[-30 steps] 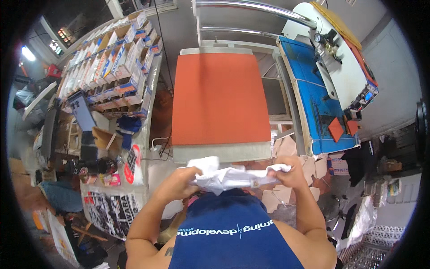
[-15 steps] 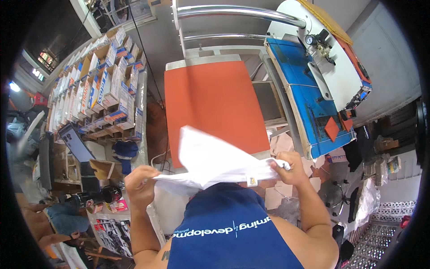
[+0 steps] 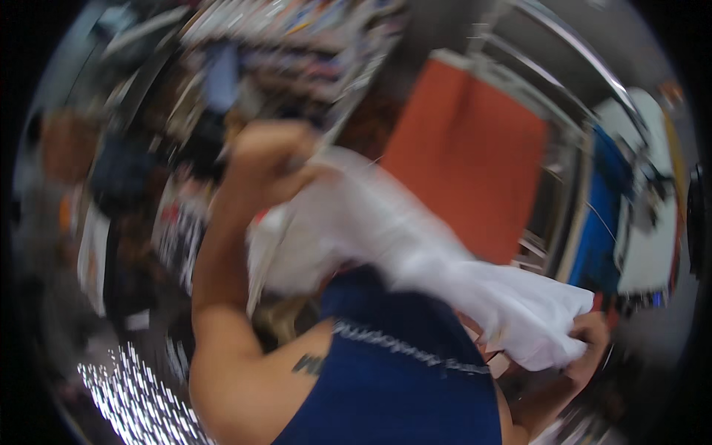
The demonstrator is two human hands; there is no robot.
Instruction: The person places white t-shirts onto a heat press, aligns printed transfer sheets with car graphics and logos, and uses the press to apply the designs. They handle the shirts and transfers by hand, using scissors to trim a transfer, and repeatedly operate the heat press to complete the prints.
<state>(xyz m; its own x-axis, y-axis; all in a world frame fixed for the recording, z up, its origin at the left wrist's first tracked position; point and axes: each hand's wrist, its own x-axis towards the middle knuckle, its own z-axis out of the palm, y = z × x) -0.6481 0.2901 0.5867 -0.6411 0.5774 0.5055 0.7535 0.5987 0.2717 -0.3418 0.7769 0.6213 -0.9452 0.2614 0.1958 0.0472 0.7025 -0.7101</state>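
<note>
A white shirt (image 3: 475, 289) is stretched in the air in front of my chest, its folds hanging loose. My left hand (image 3: 276, 157), smeared by motion, is closed on the upper left end of the cloth. Lower down at the right, my right hand (image 3: 590, 340) grips the other end, its fingers partly hidden by the fabric. Beyond the shirt lies the flat orange pad (image 3: 467, 156) of a press, and the cloth overlaps its near part in view.
To the right of the pad stand the blue board (image 3: 602, 215) and white head (image 3: 656, 245) of the press. Metal rails (image 3: 575, 37) run behind. Shelves with blurred boxes (image 3: 297, 30) are at the upper left. A person (image 3: 122, 167) is at the far left.
The view has swung left and tilted, so the pad sits further right. My hands have moved apart in height, left up and right down, and the shirt now spreads between them.
</note>
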